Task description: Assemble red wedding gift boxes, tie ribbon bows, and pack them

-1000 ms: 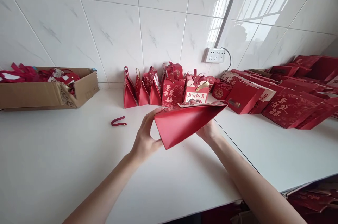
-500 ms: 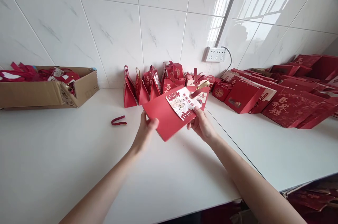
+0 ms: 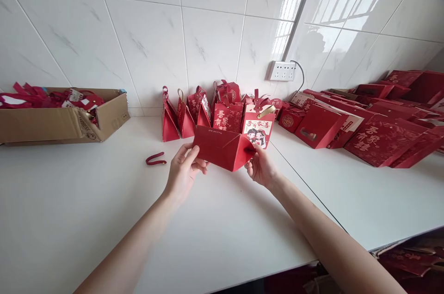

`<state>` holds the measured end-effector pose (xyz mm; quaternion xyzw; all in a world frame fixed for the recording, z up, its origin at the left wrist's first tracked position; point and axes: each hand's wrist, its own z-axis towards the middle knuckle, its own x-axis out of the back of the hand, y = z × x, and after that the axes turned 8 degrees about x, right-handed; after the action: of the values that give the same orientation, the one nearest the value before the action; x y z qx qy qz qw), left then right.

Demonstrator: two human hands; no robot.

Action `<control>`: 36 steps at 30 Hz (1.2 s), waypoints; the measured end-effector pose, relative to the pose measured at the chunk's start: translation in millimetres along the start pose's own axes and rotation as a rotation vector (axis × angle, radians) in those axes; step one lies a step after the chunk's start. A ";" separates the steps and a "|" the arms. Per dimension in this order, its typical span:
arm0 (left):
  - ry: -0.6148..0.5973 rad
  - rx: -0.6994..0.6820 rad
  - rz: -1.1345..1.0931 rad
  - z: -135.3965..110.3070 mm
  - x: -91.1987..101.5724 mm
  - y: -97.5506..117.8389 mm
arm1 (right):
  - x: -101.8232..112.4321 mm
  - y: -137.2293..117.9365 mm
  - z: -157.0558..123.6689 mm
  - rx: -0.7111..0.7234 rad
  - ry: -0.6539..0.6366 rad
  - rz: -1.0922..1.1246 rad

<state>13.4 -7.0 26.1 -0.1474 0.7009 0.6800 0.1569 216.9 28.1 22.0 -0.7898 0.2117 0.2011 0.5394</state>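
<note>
A red paper gift box [image 3: 217,148] is held tilted above the white table, its plain red faces turned toward me. My left hand [image 3: 185,164] grips its left end, thumb on the near face and fingers behind. At its right end, my right hand [image 3: 262,167] pinches the edge of the folded side; its fingertips are partly hidden. Just behind stands a gift box with a cartoon couple [image 3: 257,130] and a gold strap. A dark red strap [image 3: 156,159], bent in a loop, lies on the table left of my left hand.
Several triangular red boxes [image 3: 169,123] stand along the tiled wall. A cardboard carton [image 3: 41,125] of red items sits at the left. Many red boxes [image 3: 385,141] are stacked at the right. A power strip [image 3: 282,71] hangs on the wall, and the table has a seam [image 3: 308,188].
The held box has been turned over, so its printed card no longer shows and its plain faces do. My left hand has shifted slightly; the right has stayed near the right end.
</note>
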 end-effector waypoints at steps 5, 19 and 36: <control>-0.048 -0.018 -0.005 -1.8 -2.0 2.7 | 3.2 7.2 5.5 -0.007 -0.023 -0.017; 0.059 -0.076 0.047 0.3 -1.9 -2.0 | 3.8 12.1 4.1 0.287 -0.017 -0.057; 0.046 -0.584 0.579 1.2 2.4 -8.8 | 9.7 9.5 5.0 0.852 -0.179 -0.313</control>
<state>14.9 -6.0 17.1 0.0024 0.4944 0.8629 -0.1048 219.3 28.6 7.7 -0.4999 0.1064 0.0796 0.8558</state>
